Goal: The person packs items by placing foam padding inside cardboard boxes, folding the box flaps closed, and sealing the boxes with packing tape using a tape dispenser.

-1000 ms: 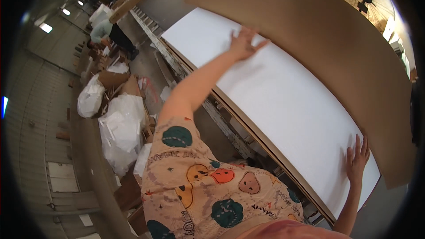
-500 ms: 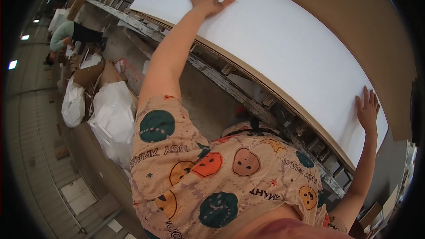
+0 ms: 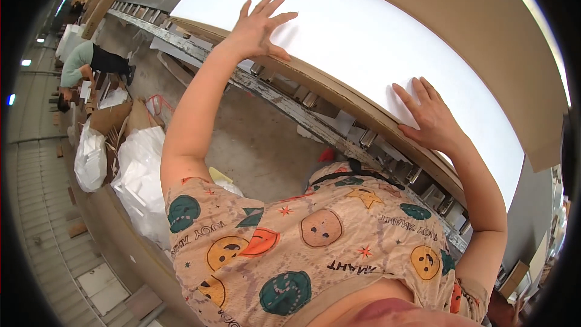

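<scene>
A long white sheet (image 3: pixel 357 54) lies in a wide brown cardboard carton, its far flap (image 3: pixel 460 18) raised along the back. My left hand (image 3: pixel 257 29) is open at the sheet's near edge, fingers spread over the white surface and thumb by the carton's near cardboard edge (image 3: pixel 339 94). To the right, my right hand (image 3: pixel 431 118) is open too, its fingers over the sheet and its thumb beside the same near edge. Neither hand holds anything. Whether the fingertips press on the sheet or hover just above it, I cannot tell.
The carton rests on a roller conveyor (image 3: pixel 296 106) with a worn, pale side rail. At the left, bags of white foam pieces (image 3: pixel 139 172) stand on the floor by cardboard. Beyond them a person (image 3: pixel 82 63) in a light green top bends over some boxes.
My left hand has drawn back from the sheet's middle to its near edge. My right hand has moved left from the sheet's right end, also to the near edge.
</scene>
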Motion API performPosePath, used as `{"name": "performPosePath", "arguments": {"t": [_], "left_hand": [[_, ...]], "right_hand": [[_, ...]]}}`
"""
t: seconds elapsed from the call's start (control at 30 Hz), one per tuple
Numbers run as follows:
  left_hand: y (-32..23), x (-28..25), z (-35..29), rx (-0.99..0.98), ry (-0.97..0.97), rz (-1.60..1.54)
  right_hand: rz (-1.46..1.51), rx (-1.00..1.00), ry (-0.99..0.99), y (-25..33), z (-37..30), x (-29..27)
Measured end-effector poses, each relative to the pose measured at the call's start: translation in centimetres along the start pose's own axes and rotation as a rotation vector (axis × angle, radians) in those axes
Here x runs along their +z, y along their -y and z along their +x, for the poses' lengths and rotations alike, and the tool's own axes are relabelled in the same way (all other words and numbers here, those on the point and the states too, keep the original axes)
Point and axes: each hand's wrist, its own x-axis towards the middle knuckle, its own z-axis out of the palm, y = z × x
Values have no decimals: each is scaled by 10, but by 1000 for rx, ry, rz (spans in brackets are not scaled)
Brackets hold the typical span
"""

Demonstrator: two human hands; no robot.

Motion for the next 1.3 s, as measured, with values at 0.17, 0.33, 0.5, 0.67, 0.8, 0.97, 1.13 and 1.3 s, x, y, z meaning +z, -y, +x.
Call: {"name": "performPosePath", "arguments": {"t": [0.17, 0.33, 0.5, 0.67, 0.8, 0.97, 1.13, 1.3], "left_hand": [[20, -19, -16, -30, -492, -26], [3, 4, -27, 18, -720, -290], [-48, 23, 33, 25, -84, -312], [-52, 56, 52, 54, 176, 6], [-41, 66, 52, 47, 157, -22], [-34, 62, 49, 32, 164, -4], [-29, 61, 58, -3, 255, -38], [-58, 48, 55, -189, 285, -156]], "right_hand": [[108, -98, -12, -14, 4, -55], [349, -157, -37, -57, 17, -100], [590, -107, -4, -68, 27, -125], [680, -103, 7, -68, 34, -126], [728, -106, 37, -65, 44, -129], [662, -142, 65, -65, 56, -131], [622, -125, 67, -53, 64, -123], [494, -80, 53, -40, 61, -120]]}}
